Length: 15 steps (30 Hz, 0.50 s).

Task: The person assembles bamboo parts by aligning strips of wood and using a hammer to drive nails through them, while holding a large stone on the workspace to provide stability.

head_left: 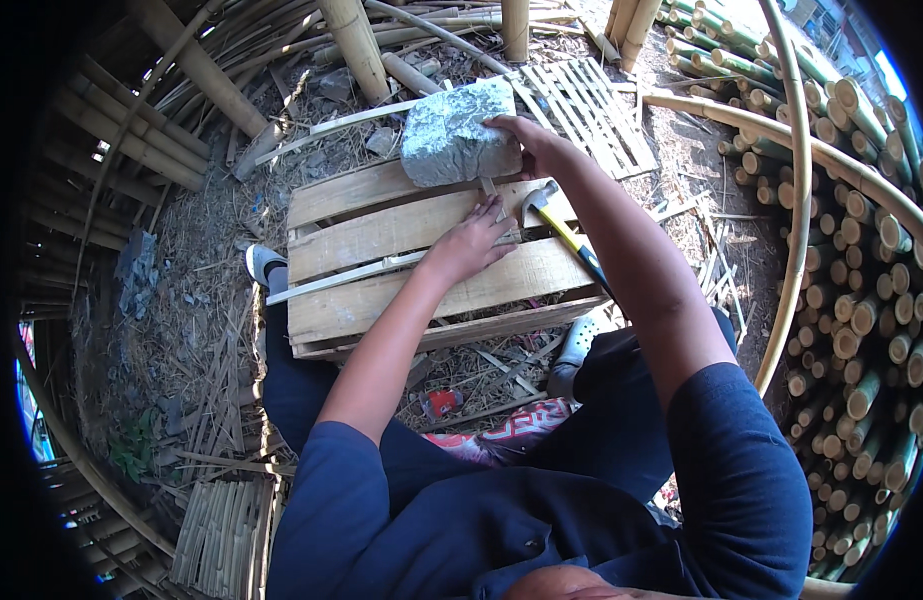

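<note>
My right hand (pixel 537 146) grips the right side of a rough grey concrete block (pixel 456 135), its fingers over the upper edge. The block lies at the far edge of a slatted wooden crate (pixel 381 238); whether it rests fully there or is tilted up, I cannot tell. Just nearer, my left hand (pixel 469 240) is palm down on the slats, fingers slightly apart over a short thin wooden strip (pixel 488 186) that it holds against the crate. Part of the strip is hidden beneath it. A hammer (pixel 571 240) with a yellow and black handle lies right of my left hand.
A long pale strip (pixel 346 277) crosses the crate's left half. Beyond stands a slatted panel (pixel 586 115). Stacked cut bamboo poles (pixel 851 300) fill the right, behind a curved pole (pixel 796 200). Bamboo posts (pixel 353 48) rise at the back. Scraps and a red wrapper (pixel 441 403) litter the ground.
</note>
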Available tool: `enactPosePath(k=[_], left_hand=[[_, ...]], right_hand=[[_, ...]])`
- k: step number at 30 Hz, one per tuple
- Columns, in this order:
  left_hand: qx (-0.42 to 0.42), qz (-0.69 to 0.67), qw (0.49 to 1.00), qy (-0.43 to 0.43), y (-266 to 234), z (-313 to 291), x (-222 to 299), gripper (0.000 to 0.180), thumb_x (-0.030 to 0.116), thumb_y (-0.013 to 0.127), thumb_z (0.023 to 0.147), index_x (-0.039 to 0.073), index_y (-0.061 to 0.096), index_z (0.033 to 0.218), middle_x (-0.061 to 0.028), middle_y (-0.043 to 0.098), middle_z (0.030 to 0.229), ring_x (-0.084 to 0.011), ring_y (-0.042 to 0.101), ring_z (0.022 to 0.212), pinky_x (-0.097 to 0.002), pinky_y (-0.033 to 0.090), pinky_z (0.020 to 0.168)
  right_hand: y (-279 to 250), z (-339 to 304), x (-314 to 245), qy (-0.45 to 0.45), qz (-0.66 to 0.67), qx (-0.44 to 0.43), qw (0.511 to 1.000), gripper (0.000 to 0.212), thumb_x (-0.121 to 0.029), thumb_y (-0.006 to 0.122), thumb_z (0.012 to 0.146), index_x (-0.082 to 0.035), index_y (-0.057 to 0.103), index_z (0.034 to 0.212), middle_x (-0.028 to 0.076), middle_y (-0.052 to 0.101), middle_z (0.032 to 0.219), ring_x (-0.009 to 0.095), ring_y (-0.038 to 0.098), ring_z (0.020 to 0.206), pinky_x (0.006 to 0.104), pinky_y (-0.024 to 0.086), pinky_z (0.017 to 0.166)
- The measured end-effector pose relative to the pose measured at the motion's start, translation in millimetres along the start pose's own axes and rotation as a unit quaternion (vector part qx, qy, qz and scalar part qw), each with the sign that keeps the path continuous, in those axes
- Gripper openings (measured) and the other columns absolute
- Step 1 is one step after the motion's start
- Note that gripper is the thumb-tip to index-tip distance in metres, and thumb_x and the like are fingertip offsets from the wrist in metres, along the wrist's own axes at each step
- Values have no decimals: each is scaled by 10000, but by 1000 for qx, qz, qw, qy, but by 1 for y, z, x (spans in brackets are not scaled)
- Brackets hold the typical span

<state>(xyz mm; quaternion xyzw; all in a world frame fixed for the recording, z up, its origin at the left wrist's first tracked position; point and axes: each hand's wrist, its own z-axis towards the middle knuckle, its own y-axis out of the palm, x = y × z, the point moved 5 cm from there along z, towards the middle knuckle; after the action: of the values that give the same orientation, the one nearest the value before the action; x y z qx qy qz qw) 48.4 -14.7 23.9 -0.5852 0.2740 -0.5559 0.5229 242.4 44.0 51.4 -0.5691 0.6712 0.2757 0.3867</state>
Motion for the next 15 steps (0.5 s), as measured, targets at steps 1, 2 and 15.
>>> enactPosePath(k=[1, 2, 15], left_hand=[[0, -9, 1000, 1, -1, -2, 2, 486, 395, 611, 985, 53, 586, 1330, -317, 401, 1514, -421, 371, 1447, -462, 355, 1187], [-1, -10, 1000, 0, -1, -3, 3, 486, 395, 611, 985, 53, 586, 1330, -317, 401, 1514, -421, 371, 1447, -462, 355, 1187], [75, -55, 996, 17, -3, -19, 8, 473, 365, 655, 961, 30, 623, 1293, -278, 527, 1421, -387, 465, 1385, -454, 379, 1165]], right_hand=[[3, -1, 0, 2, 1, -2, 1000, 607, -585, 722, 794, -105, 645, 1158, 77, 689, 949, 182, 691, 710, 319, 543, 598], [6, -2, 1, 5, 3, 3, 1000, 617, -586, 720, 797, -84, 648, 1148, 94, 687, 922, 185, 689, 683, 326, 550, 576], [-1, -18, -1, 33, -84, -8, 996, 792, -644, 702, 796, -11, 597, 1261, 221, 649, 897, 257, 660, 685, 330, 478, 575]])
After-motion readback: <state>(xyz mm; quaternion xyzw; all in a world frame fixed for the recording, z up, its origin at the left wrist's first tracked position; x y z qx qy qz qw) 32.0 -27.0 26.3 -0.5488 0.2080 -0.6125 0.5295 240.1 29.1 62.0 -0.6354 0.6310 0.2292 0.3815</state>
